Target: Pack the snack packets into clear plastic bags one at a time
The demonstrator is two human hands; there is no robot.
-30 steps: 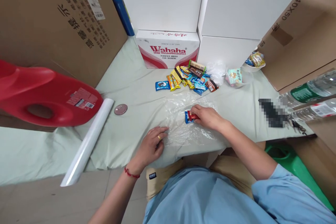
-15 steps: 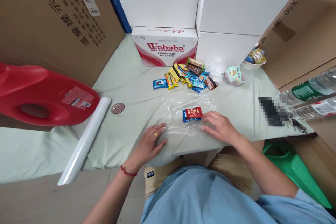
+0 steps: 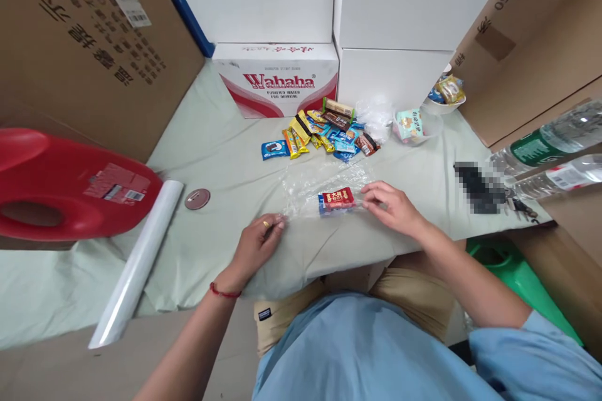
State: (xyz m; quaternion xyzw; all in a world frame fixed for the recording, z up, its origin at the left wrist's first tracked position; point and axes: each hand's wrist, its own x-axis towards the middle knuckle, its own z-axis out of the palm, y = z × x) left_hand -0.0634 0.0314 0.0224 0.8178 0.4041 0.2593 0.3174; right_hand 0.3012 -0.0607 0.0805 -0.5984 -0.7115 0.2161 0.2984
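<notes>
A sheet of clear plastic film (image 3: pixel 305 183) lies on the cloth in front of me. On it sit a red snack packet (image 3: pixel 338 198) and, partly beneath that, a blue snack packet (image 3: pixel 322 205). Film seems to cover the lower part of both. My left hand (image 3: pixel 260 238) is closed, thumb against fingers, on the film's near left corner. On the other side, my right hand (image 3: pixel 392 207) pinches the film's near right edge, just right of the red packet.
Behind lies a pile of wrapped snacks (image 3: pixel 324 131), before a Wahaha box (image 3: pixel 282 81). To the left are a round brown disc (image 3: pixel 197 198), a white film roll (image 3: pixel 136 263) and a red jug (image 3: pixel 103 188). Plastic bottles (image 3: pixel 540 147) and a plastic bowl (image 3: pixel 430 128) are on the right.
Both hands have closed on the film's near edge, which has moved up and away from me, over the lower part of the packets. The view has shifted slightly.
</notes>
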